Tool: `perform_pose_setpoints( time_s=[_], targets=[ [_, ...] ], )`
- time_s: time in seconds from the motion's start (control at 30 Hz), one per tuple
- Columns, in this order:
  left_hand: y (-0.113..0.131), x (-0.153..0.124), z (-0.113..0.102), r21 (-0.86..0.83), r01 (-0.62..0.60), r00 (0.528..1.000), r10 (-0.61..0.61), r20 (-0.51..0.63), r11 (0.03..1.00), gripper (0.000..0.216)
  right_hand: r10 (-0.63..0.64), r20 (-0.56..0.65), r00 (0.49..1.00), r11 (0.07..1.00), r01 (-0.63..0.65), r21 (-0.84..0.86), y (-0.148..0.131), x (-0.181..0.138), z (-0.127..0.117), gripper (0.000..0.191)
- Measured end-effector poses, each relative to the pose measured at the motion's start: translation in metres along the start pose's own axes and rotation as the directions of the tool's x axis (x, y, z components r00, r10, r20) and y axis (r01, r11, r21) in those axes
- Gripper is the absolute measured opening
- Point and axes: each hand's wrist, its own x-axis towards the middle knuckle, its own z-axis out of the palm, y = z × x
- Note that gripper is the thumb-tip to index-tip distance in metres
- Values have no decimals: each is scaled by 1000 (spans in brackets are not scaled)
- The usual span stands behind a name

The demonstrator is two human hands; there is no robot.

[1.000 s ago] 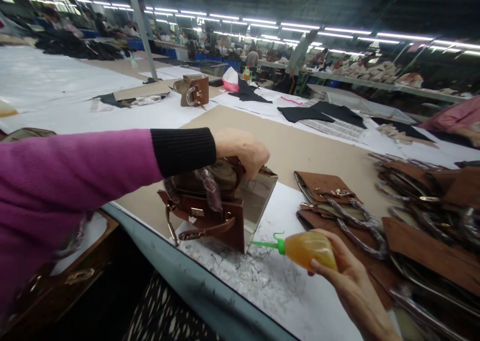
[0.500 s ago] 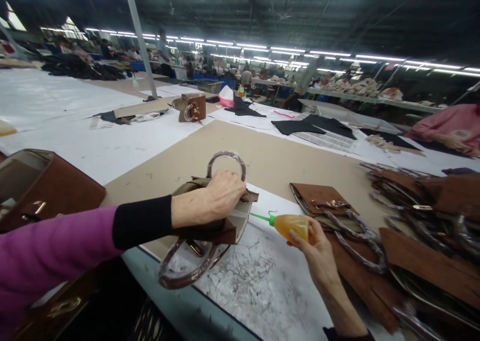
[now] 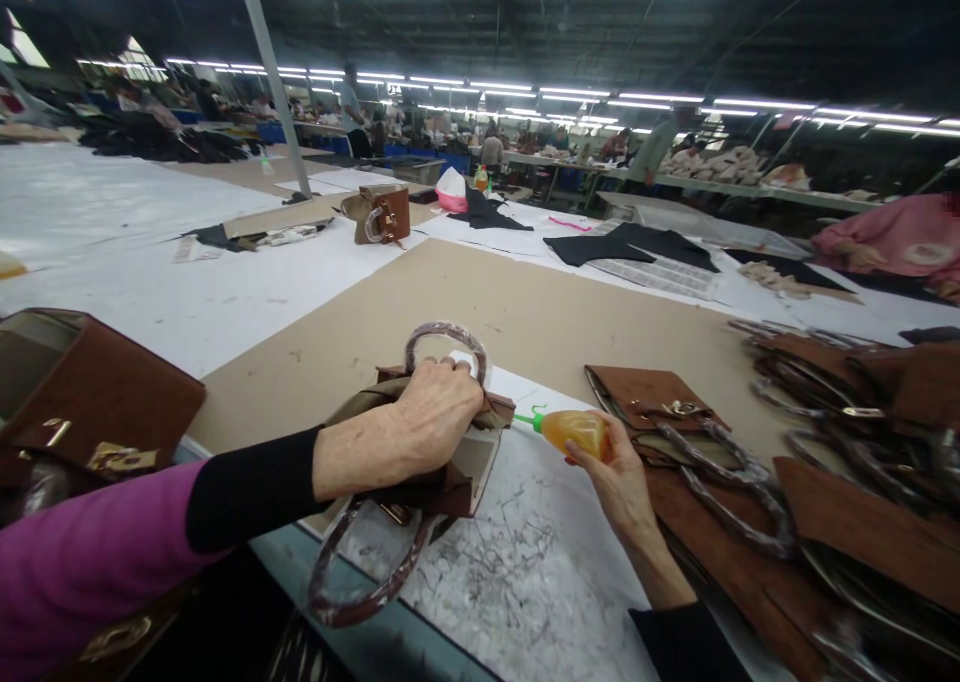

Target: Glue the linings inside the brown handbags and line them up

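My left hand (image 3: 431, 417) is closed over the top edge of a brown handbag (image 3: 461, 497), fingers curled in near its far handle. The bag lies at the table's front edge, its side panel facing right. Both round handles are wrapped in clear plastic, and the near handle (image 3: 367, 602) hangs over the table edge. In my right hand (image 3: 619, 472) is a squeeze bottle (image 3: 574, 432) of amber liquid with a thin green nozzle. Its tip points left, at the bag's upper right edge; whether it touches cannot be made out.
Several flat brown bags (image 3: 712, 502) with wrapped handles lie to the right. An upright brown bag (image 3: 105, 382) stands at left, another small bag (image 3: 386, 214) farther back. Black fabric pieces (image 3: 630, 245) lie across the table. A person in pink (image 3: 892, 237) sits at far right.
The bottle has moved slightly left and up, its nozzle closer to the bag's edge. My left hand has shifted slightly left, still on the bag.
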Motion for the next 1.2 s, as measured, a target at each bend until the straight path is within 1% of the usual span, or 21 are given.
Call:
perform_pose_setpoints(
  time_s=[0.1, 0.23, 0.33, 0.53, 0.6, 0.7, 0.93, 1.1, 1.2],
  targets=[
    [1, -4, -1, -10, 2, 1000, -2, 9, 1000, 26, 19, 18, 1000, 1000, -19, 12, -1, -2, -2, 55],
    [6, -9, -5, -7, 32, 998, -32, 48, 999, 23, 69, 76, 995, 997, -71, 35, -1, -6, -9, 55],
    [8, -12, -6, -2, 30, 998, -30, 61, 1000, 23, 96, 101, 990, 994, -102, 50, -2, -9, -13, 53],
    [9, -17, -4, 0, 39, 997, -39, 64, 999, 23, 124, 109, 986, 990, -131, 57, -6, -12, -14, 52],
    [9, -18, -2, 14, 48, 997, -48, 53, 999, 28, 135, 118, 984, 988, -142, 55, -6, -13, -14, 52],
    [10, -19, 1, 39, 58, 997, -60, 49, 998, 35, 155, 132, 979, 985, -164, 55, -4, -16, -16, 49],
    [9, -20, 9, 56, 51, 998, -54, 46, 997, 39, 199, 132, 971, 973, -212, 93, 3, -18, -22, 47],
    [10, -20, 9, 44, 40, 998, -42, 36, 998, 36, 207, 176, 962, 970, -225, 91, 2, -19, -19, 46],
    [12, -20, 7, 50, 55, 996, -58, 64, 997, 37, 212, 202, 956, 969, -232, 81, 1, -20, -21, 44]
  ],
)
